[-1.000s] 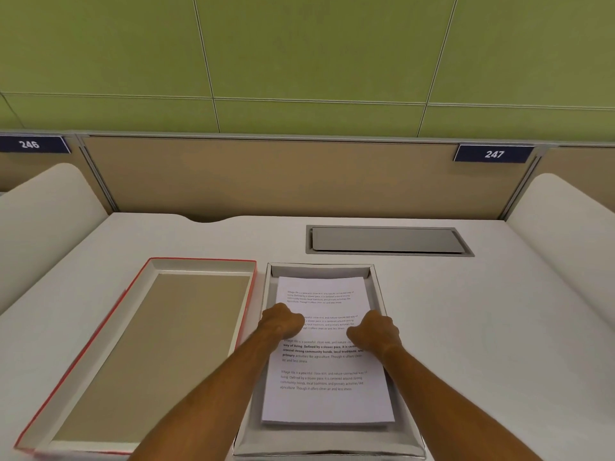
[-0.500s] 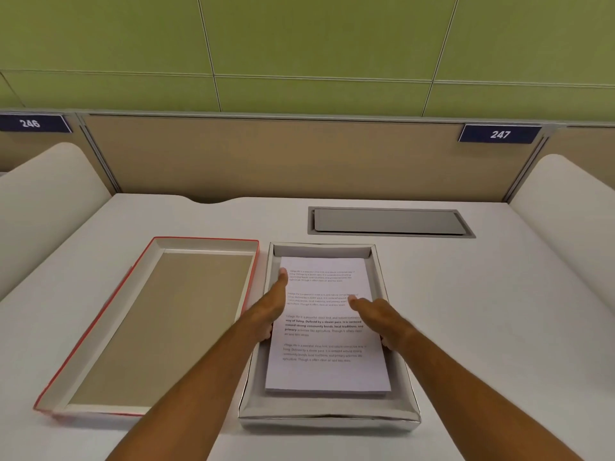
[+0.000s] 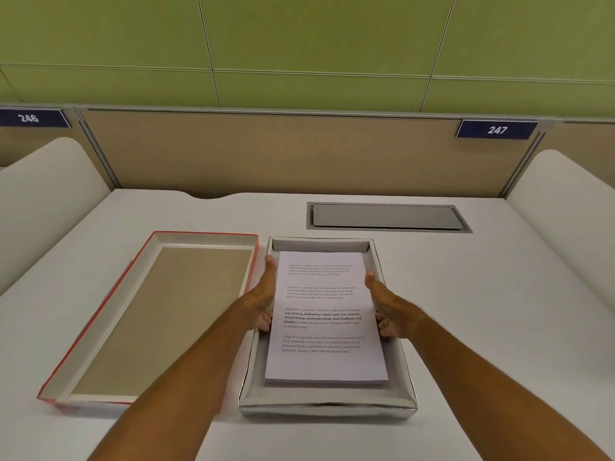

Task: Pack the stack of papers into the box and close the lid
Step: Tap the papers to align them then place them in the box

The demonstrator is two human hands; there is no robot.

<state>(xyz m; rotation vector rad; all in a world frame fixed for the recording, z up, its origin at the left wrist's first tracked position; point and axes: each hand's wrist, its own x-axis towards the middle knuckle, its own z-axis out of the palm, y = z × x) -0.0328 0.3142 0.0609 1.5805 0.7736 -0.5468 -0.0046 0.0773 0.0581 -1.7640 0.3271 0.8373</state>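
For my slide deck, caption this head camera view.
Both hands square the papers inside the box, lid alongside.

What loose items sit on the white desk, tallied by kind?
Silver-grey cardboard box base: 1
Red-edged cardboard lid, lying upside down: 1
Stack of white printed papers, inside the base: 1
Total: 3

Printed text on papers (image 3: pixel 324 314) mostly too small; forearms cut by bottom edge.
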